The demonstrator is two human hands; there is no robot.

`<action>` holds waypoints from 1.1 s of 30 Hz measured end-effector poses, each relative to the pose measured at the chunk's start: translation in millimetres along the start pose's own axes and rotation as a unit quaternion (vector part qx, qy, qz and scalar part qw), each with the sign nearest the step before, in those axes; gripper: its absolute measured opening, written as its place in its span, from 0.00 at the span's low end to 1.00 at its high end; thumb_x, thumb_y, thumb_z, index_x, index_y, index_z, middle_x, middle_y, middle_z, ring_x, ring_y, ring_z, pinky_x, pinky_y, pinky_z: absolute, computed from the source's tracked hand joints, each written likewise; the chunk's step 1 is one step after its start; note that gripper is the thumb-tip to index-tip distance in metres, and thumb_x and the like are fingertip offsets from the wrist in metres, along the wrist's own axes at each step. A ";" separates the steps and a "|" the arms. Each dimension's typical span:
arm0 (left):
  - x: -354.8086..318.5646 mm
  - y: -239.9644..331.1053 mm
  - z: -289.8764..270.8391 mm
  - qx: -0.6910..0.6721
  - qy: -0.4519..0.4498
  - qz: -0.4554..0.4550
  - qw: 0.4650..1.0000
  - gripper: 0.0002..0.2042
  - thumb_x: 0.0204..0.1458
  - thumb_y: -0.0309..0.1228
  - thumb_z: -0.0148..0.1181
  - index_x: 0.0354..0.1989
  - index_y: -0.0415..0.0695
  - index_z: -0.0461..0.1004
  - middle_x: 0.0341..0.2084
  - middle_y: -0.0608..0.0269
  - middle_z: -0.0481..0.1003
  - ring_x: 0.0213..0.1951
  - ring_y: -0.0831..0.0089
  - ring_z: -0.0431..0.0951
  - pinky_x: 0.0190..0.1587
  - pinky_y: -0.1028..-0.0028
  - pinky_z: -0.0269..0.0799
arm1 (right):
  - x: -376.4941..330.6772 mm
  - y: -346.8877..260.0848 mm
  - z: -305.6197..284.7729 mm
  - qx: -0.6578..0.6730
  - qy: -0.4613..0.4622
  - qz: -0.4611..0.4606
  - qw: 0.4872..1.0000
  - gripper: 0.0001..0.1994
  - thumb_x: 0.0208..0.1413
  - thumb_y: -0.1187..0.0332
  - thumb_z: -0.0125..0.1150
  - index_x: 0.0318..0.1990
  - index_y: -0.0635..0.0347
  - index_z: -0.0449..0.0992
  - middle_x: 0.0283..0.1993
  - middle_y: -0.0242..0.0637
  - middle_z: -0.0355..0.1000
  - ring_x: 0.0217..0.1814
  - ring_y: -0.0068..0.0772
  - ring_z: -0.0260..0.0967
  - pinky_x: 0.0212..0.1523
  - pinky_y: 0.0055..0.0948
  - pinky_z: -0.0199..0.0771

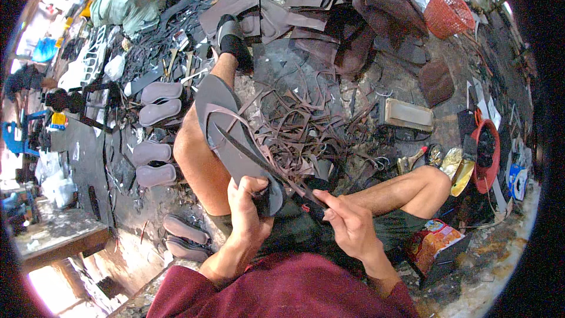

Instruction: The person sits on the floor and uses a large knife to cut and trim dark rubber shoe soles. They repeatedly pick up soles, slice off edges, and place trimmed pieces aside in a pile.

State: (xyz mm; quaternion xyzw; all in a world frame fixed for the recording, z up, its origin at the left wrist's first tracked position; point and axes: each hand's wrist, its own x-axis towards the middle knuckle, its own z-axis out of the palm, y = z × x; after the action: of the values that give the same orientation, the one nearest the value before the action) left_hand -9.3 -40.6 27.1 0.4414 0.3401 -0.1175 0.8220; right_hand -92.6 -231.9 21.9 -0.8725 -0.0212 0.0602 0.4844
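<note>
My left hand [247,209] is closed round the heel end of a grey sandal [223,135], thumb on top, with the toe end pointing away from me. A brown thong strap [226,113] arches over its sole. From the sandal's right side a thin dark brown strip [291,181] runs down to my right hand [350,227], whose fingers pinch its end. Whether that strip is still joined to the sandal I cannot tell. Below my fingers, a small dark piece with a red spot is too blurred to name.
Curled brown offcuts [306,118] are heaped between my legs. Grey soles [156,153] lie in pairs at the left. Brown sheets [329,12] are piled at the far side. At the right are a red basket [448,12], a pale block [408,114] and a red bowl [486,156].
</note>
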 end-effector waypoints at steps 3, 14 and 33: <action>-3.9 -0.7 0.1 0.014 -0.006 0.019 1.000 0.18 0.40 0.24 0.57 0.44 0.36 0.70 0.33 0.59 0.76 0.32 0.67 0.79 0.37 0.69 0.79 | 27.3 5.4 16.2 0.016 -0.007 -0.003 1.000 0.24 0.60 0.70 0.58 0.65 0.44 0.69 0.30 0.43 0.66 0.28 0.46 0.68 0.32 0.44 0.70; -2.0 3.2 -1.5 0.048 -0.056 0.029 0.997 0.17 0.41 0.31 0.59 0.42 0.38 0.71 0.29 0.61 0.76 0.28 0.70 0.77 0.32 0.72 0.76 | 127.5 -10.6 76.7 -0.004 0.162 -0.083 0.983 0.20 0.64 0.61 0.53 0.64 0.36 0.71 0.30 0.40 0.66 0.30 0.48 0.70 0.33 0.43 0.71; 12.0 -35.9 -13.3 0.440 -0.232 0.385 0.777 0.42 0.46 0.22 0.61 0.73 0.43 0.51 0.66 0.44 0.56 0.64 0.51 0.61 0.69 0.60 0.52 | 137.0 -15.8 7.3 0.407 0.178 -0.017 0.896 0.36 0.48 0.64 0.76 0.64 0.61 0.64 0.54 0.40 0.72 0.33 0.20 0.71 0.33 0.20 0.74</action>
State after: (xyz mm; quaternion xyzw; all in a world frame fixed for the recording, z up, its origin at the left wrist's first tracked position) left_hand -24.1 -49.5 -9.1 0.8084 -0.1480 -0.0271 0.5691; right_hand 42.7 -204.3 19.9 -0.5948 0.0767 -0.1006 0.7938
